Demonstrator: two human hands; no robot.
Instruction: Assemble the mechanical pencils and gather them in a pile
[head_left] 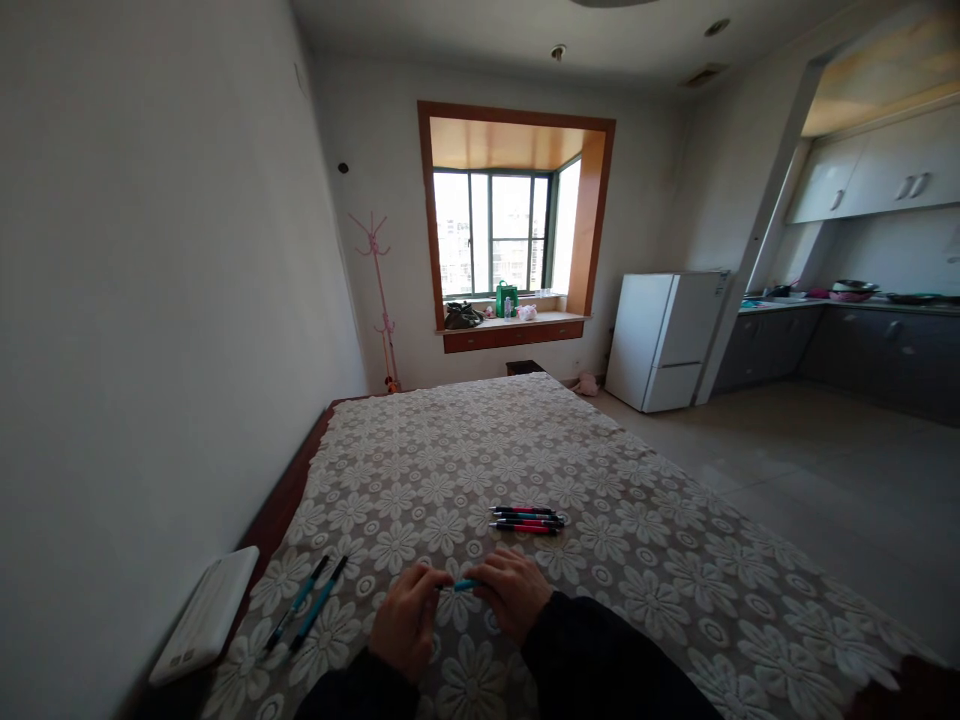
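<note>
Close together over the flowered tablecloth [442,488], both of my hands are closed at the front of the table. My right hand [517,592] pinches a teal pen part [466,584], mostly covered by the fingers. From the fingertips of my left hand [409,615] a small dark tip pokes toward the teal part; whether the two are joined I cannot tell. Left of my hands lie a teal and black pen [298,603] and a teal pen piece [319,606], side by side. Beyond my hands, several red, black and teal pens [526,521] are lined up in a bunch.
A white flat box-like object [206,615] sits at the table's left edge by the wall. Farther off are a pink coat stand [382,290], a window sill [517,322] with bags on it, a white refrigerator [660,340] and kitchen cabinets [862,350].
</note>
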